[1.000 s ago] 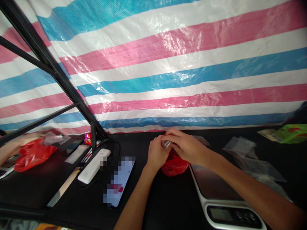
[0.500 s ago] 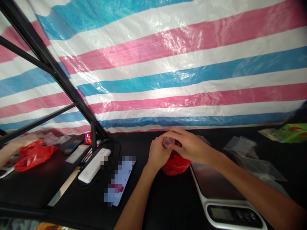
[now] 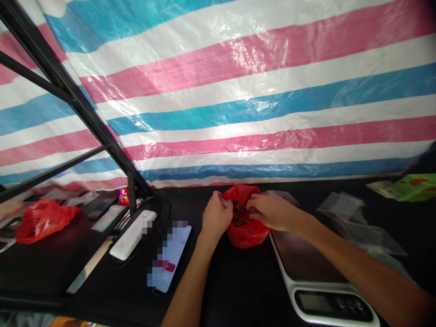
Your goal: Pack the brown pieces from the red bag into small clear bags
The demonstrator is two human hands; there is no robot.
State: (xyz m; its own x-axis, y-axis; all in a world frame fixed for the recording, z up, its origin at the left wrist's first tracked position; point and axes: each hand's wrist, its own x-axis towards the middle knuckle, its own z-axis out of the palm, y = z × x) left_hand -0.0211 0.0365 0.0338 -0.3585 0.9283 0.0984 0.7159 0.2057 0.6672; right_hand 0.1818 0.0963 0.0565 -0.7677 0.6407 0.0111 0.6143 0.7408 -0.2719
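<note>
A red plastic bag [image 3: 248, 236] sits on the black table with its mouth open, and small dark brown dried pieces [image 3: 240, 216] show inside. My left hand [image 3: 216, 215] is closed at the bag's left side, pinching a small clear plastic bag [image 3: 223, 201]; most of that bag is hidden by the fingers. From the right, my right hand [image 3: 272, 211] reaches into the mouth of the red bag. Its fingers are bent and its thumb is apart from them, with the tips at the brown pieces. Whether any piece is between them is hard to see.
A digital scale [image 3: 306, 259] stands beside the red bag, under my right forearm. Clear bags [image 3: 368, 236] and a green packet [image 3: 413, 187] lie right. Leftward are a phone [image 3: 175, 259], a white power strip [image 3: 132, 236], a metal frame [image 3: 91, 122], another red bag [image 3: 47, 220] and another person's hand [image 3: 12, 209].
My hands, which met over the red bag around the small clear bag, have parted. The right hand has lowered into the red bag; the left has moved slightly left, keeping the clear bag.
</note>
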